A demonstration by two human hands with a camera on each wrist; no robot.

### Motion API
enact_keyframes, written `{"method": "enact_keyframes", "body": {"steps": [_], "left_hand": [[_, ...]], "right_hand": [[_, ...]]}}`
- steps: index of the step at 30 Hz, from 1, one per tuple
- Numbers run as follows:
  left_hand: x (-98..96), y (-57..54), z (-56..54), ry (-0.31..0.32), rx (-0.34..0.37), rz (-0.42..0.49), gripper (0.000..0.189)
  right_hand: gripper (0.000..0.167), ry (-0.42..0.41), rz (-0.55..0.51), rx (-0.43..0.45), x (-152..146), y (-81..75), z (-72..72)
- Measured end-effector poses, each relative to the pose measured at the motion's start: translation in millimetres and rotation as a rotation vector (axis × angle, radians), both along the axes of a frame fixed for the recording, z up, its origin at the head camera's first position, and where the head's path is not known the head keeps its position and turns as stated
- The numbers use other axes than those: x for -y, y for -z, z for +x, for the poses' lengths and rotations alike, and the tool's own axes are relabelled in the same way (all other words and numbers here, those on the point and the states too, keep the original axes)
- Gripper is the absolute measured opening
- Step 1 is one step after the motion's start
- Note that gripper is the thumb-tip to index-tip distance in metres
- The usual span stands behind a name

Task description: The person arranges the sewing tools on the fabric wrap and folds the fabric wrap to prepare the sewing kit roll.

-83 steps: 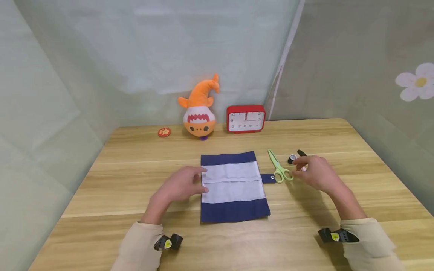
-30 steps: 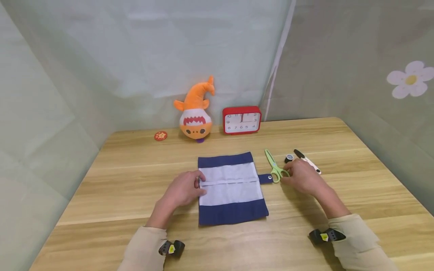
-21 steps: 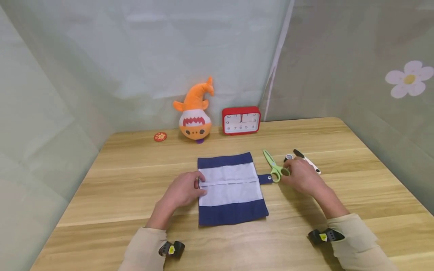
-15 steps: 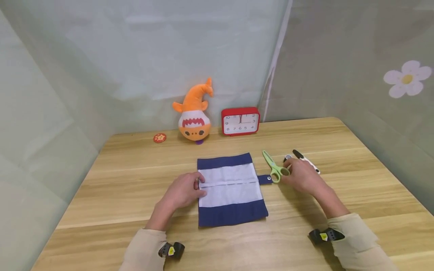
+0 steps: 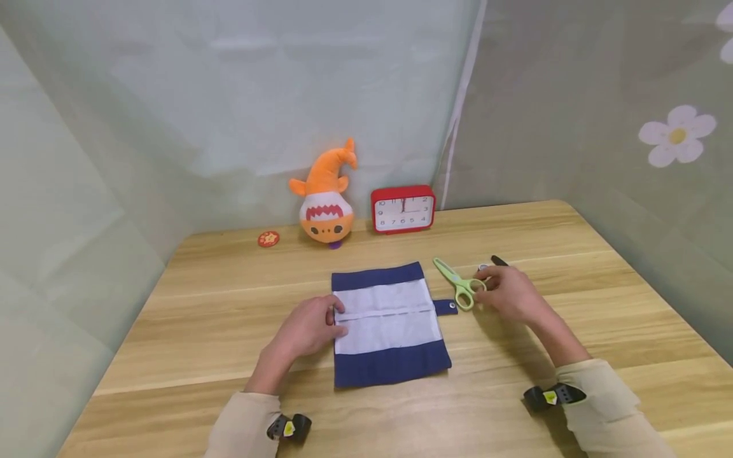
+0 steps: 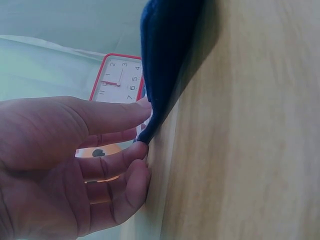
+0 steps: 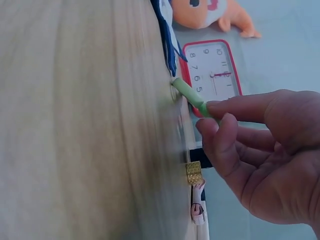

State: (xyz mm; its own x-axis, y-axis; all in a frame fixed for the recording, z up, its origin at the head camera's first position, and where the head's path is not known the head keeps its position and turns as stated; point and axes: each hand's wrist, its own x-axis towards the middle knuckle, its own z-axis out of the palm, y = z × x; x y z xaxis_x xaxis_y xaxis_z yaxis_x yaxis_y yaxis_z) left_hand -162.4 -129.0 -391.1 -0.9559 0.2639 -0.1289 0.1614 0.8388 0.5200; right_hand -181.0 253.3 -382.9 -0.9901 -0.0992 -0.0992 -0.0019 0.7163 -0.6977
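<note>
Only the right wrist view shows a gold piece (image 7: 194, 173) near your right hand (image 5: 509, 292). Fingertips barely apart, it pinches the green scissors (image 5: 449, 273), right of the navy pouch (image 5: 389, 327), whose left edge your left hand (image 5: 306, 327) likewise pinches.

Scissors (image 5: 455, 278) lt grn; cloth (image 5: 388, 327) navy w/ wht ctr; clock (image 5: 403, 213) red/wht.

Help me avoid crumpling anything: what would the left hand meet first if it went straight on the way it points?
The fabric case, most likely: the left hand pinches its left edge and points across it. Depth is unclear, so the hand might pass above.
</note>
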Motion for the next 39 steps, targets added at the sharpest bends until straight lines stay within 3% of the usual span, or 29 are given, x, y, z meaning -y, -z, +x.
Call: {"method": "enact_keyframes", "body": {"steps": [13,24,31,39], "left_hand": [[5.4,4.7,1.7,0.002,-0.021,0.001,0.025],[3.7,1.0,0.0,0.029,-0.052,-0.013,0.021],[2.4,1.5,0.0,0.034,-0.062,-0.026,0.015],[2.0,3.3,-0.8,0.03,-0.066,-0.022,0.012]], "right_hand": [[0.05,0.093,-0.139,0.032,-1.4,3.4,-4.5],[0.057,0.136,-0.314,0.029,-13.5,-13.4,0.5],[0.058,0.075,-0.54,0.08,-0.3,-20.3,-3.1],[0.052,0.026,-0.698,0.168,25.5,-20.4,-18.0]]}}
